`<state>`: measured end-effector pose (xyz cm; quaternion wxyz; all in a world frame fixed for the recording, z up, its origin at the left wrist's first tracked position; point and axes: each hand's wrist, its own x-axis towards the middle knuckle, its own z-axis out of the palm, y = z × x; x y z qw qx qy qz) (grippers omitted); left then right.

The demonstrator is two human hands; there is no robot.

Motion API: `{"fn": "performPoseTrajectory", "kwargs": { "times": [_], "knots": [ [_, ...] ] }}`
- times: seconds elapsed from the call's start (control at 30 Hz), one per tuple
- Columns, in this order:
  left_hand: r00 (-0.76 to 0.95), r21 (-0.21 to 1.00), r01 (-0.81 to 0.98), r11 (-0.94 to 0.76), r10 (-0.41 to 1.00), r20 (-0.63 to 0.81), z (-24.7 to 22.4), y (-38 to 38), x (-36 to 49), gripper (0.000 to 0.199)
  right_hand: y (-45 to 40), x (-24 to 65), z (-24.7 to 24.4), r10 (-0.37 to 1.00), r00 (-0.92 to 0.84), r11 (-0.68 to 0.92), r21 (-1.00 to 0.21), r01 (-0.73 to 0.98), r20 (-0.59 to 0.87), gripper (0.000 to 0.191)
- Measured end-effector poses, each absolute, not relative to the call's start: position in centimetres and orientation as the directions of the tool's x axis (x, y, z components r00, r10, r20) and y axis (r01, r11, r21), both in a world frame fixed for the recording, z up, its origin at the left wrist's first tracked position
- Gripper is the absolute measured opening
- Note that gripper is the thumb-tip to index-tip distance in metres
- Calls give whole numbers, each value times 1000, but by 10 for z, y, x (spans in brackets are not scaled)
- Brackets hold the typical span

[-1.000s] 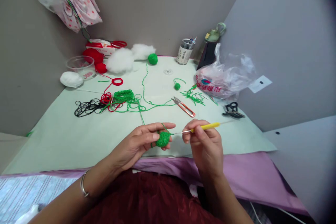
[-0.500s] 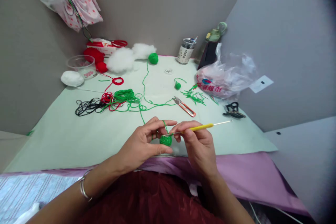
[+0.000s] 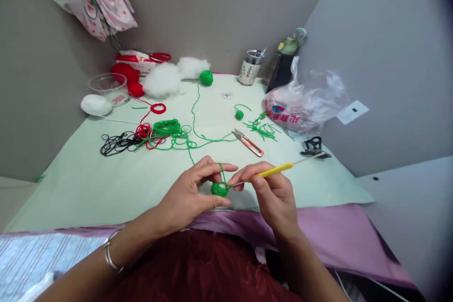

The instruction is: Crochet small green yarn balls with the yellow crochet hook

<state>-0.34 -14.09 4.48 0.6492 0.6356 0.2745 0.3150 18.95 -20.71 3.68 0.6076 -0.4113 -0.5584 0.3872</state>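
Note:
Near the table's front edge, my left hand [image 3: 193, 188] is closed around a small green crochet piece [image 3: 219, 190] with white showing at its top. Green yarn [image 3: 222, 172] loops over the raised left index finger and runs down to the piece. Pinched in my right hand [image 3: 274, 193] is a crochet hook [image 3: 278, 170] with a yellow handle. Its metal tip touches the right side of the piece's upper edge; the other thin metal end points out to the right. From the left hand, the yarn trails back to a tangled green heap [image 3: 168, 128].
Orange thread snips [image 3: 249, 144] lie beyond my hands, beside green yarn scraps [image 3: 264, 128] and a small green ball [image 3: 239, 115]. Black cord [image 3: 118, 144] is tangled at left. Behind are white stuffing [image 3: 163, 80], a pen jar [image 3: 250, 68], a plastic bag [image 3: 304, 104] and a hair claw [image 3: 314, 147].
The hook has shifted slightly right and tilted more, its tip now at the piece's right edge. The crochet piece has turned and moved a little left, showing white at its top.

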Motion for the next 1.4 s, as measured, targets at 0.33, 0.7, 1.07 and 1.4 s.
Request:
{"fn": "performPoseTrajectory", "kwargs": {
  "times": [0.33, 0.7, 1.07, 1.4],
  "knots": [
    [608, 999, -11, -50, 793, 46, 44, -140, -1, 48, -211, 190, 45, 847, -69, 516, -784, 345, 527, 18],
    [563, 890, -297, 345, 816, -129, 41, -164, 7, 36, -221, 180, 27, 484, -247, 564, -84, 821, 840, 31],
    [686, 703, -341, 624, 677, -268, 44, -154, 7, 64, -215, 181, 26, 737, 185, 605, -756, 249, 650, 29],
    [748, 747, -293, 597, 630, -210, 41, -146, 1, 44, -209, 192, 28, 926, 223, 352, -909, -224, 303, 14]
  ]
}}
